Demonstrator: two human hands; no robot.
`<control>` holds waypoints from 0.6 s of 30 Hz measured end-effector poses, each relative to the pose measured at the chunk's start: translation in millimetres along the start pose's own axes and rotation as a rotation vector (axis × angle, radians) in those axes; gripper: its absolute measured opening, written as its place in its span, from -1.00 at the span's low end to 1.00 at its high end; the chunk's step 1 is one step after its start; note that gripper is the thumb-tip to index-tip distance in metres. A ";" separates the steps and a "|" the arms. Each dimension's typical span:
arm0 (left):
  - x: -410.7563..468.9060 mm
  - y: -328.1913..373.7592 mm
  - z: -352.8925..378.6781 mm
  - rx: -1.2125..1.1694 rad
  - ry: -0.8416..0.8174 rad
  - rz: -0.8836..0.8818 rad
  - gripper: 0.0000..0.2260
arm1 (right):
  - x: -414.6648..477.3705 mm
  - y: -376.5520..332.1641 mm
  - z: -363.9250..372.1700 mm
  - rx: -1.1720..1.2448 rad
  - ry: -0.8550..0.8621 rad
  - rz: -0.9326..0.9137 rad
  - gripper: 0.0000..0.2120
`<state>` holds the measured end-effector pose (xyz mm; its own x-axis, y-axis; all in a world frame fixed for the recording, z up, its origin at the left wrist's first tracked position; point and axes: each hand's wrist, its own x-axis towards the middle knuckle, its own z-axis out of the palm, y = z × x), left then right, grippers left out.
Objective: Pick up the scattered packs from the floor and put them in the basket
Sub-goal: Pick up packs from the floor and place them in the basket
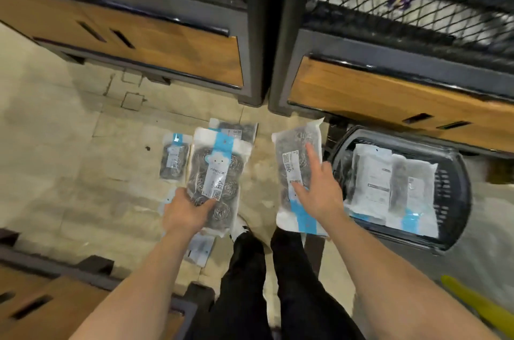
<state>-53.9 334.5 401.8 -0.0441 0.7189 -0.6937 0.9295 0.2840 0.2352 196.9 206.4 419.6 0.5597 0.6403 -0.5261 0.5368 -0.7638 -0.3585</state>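
Two packs of steel scourers are off the floor (69,145) in the head view, one in each hand. The left hand (185,211) holds the labelled pack (215,173) by its lower end, grip closed with the thumb across the front. The right hand (319,186) holds the barcode pack (294,161) back side up, thumb and straight index finger lying on top; the other fingers are hidden beneath. This pack hangs just left of the dark basket (456,195), which stands on the floor and has several flat packs (372,178) in it. A small pack (173,157), a far pack (239,129) and a near pack (199,249) lie on the floor around the left hand.
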 end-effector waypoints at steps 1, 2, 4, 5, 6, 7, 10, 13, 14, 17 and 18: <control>-16.6 5.7 -10.0 -0.053 0.007 0.018 -0.53 | -10.7 2.0 -21.4 -0.017 0.017 0.005 -0.11; -32.3 14.2 -19.6 -0.094 0.025 0.039 -0.52 | -19.0 4.6 -40.3 -0.033 0.038 0.004 -0.11; -58.8 35.7 -35.1 -0.145 0.053 0.100 -0.49 | -33.5 10.9 -72.7 -0.039 0.089 0.007 -0.10; -66.7 44.4 -37.7 -0.161 0.052 0.125 -0.47 | -40.4 15.2 -86.7 -0.030 0.114 0.014 -0.11; -76.3 53.7 -39.5 -0.164 0.046 0.123 -0.45 | -47.3 20.4 -98.6 -0.014 0.141 0.017 -0.13; -85.9 63.3 -41.3 -0.187 0.045 0.144 -0.41 | -54.0 26.5 -107.9 0.003 0.164 0.017 -0.14; -99.9 82.5 -34.5 -0.245 0.032 0.216 -0.36 | -75.9 43.6 -128.4 0.034 0.229 0.042 -0.16; -117.6 103.0 -29.4 -0.247 0.028 0.309 -0.57 | -102.5 59.3 -137.7 0.050 0.273 0.098 -0.16; -125.6 110.3 -28.2 -0.239 0.027 0.338 -0.57 | -112.8 64.9 -138.5 0.056 0.280 0.121 -0.16; -136.8 123.9 -24.0 -0.168 -0.010 0.385 -0.45 | -144.3 84.0 -133.8 0.078 0.311 0.212 -0.15; -138.0 125.9 -23.3 -0.146 -0.021 0.400 -0.42 | -154.9 89.7 -130.6 0.079 0.318 0.249 -0.14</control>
<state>60.7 285.8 543.0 0.3181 0.7779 -0.5420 0.8103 0.0736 0.5813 240.8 49.3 569.6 0.8403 0.4189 -0.3442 0.3169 -0.8946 -0.3151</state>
